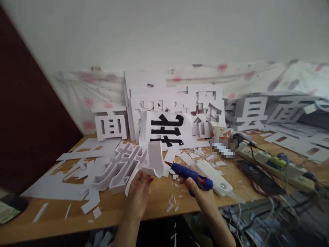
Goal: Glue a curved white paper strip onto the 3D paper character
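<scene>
In the head view, the left hand (141, 183) holds a curved white foam-board piece (155, 156) above the tabletop (160, 204), grip closed on its lower end, flat panel upright. The right hand (199, 190) has its grip wrapped around a blue hot-glue gun (191, 175), nozzle near the piece's right edge. A hollow white letter form (120, 168) lies to the left; a printed character sheet (166, 128) stands behind.

Setting: small sign-lettering workshop in a plain room. Evidence: wooden counter (186, 204) strewn with white offcuts (90, 202); raised characters (253, 122) standing toward the back; cut-out sheets (146, 79) stacked upright; blue glue gun (191, 174) in one hand (202, 193); cluttered power strip (257, 156). Flower-patterned covering (77, 92) along lower wall (164, 34): slightly homelike.
</scene>
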A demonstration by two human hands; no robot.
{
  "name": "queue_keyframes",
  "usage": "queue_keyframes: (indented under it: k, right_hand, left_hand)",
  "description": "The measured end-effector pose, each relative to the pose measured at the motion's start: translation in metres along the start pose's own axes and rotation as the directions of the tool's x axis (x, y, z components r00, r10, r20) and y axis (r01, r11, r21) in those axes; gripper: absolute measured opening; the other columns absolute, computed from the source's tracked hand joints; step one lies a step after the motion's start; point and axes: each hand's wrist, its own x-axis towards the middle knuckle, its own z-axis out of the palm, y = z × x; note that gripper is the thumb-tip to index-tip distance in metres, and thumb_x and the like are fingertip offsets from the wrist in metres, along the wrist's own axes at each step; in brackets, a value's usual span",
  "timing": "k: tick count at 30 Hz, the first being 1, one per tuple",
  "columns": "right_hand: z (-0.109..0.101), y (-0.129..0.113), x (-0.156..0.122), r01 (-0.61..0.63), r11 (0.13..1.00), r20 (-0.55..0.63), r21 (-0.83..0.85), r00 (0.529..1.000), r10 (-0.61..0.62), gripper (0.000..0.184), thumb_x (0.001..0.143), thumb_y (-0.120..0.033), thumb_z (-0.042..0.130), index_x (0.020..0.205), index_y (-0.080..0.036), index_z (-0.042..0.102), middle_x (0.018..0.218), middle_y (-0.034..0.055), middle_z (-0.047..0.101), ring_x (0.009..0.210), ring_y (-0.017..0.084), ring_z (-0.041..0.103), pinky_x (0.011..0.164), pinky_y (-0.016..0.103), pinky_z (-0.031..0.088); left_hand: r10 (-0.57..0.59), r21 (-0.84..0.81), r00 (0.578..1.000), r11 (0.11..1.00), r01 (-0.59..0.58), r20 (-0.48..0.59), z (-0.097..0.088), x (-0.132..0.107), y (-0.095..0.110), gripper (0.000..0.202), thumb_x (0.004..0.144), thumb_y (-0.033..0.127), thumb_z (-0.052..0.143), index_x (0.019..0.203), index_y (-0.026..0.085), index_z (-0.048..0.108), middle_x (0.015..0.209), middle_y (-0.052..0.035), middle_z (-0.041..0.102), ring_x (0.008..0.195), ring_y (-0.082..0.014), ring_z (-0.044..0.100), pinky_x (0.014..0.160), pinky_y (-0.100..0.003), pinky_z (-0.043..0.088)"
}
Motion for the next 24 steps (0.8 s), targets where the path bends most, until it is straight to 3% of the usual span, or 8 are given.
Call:
queue_keyframes:
  k: [5,10,17,24]
  right_hand:
    - [-0.001,0.001,0.012,0.002,1.0,-0.039,0.0,0.999,-0.002,0.054,0.086,-0.07,0.059,0.067,-0.02,0.065,0.067,0.0026,0.065,0.064,0.018,0.061,0.061,0.028,0.046]
    - [-0.006,-0.004,0.008,0.049,0.997,-0.056,-0.052,0.997,-0.052,0.057,0.086,-0.074,0.053,0.067,-0.021,0.061,0.066,0.0021,0.063,0.064,0.019,0.058,0.064,0.031,0.045]
    - [-0.01,-0.016,-0.001,0.019,0.998,-0.044,-0.058,0.999,-0.021,0.058,0.084,-0.077,0.053,0.064,-0.022,0.053,0.062,-0.0001,0.054,0.058,0.017,0.048,0.06,0.032,0.041]
    - [-0.01,-0.014,-0.01,0.035,0.996,-0.059,-0.077,0.997,-0.039,0.055,0.083,-0.076,0.055,0.067,-0.023,0.056,0.059,0.0018,0.058,0.059,0.02,0.054,0.06,0.032,0.048]
  left_hand:
    - [0.047,-0.015,0.997,0.999,-0.047,0.054,0.015,0.011,0.009,0.042,0.06,0.047,0.092,0.086,0.018,0.076,0.093,-0.0059,0.077,0.087,-0.0153,0.067,0.079,-0.024,0.051]
    - [0.064,-0.028,0.996,0.998,-0.062,0.066,0.021,0.003,0.012,0.042,0.061,0.047,0.091,0.087,0.018,0.076,0.096,-0.0064,0.077,0.09,-0.0164,0.067,0.079,-0.025,0.05]
    - [0.057,-0.025,0.994,0.998,-0.055,0.093,0.023,-0.007,0.012,0.041,0.064,0.048,0.09,0.09,0.019,0.076,0.098,-0.0065,0.077,0.091,-0.0161,0.067,0.08,-0.024,0.05]
    - [0.086,-0.064,0.992,0.995,-0.08,0.097,0.029,-0.015,0.019,0.041,0.061,0.047,0.092,0.085,0.019,0.075,0.093,-0.0057,0.076,0.088,-0.0166,0.067,0.08,-0.027,0.05]
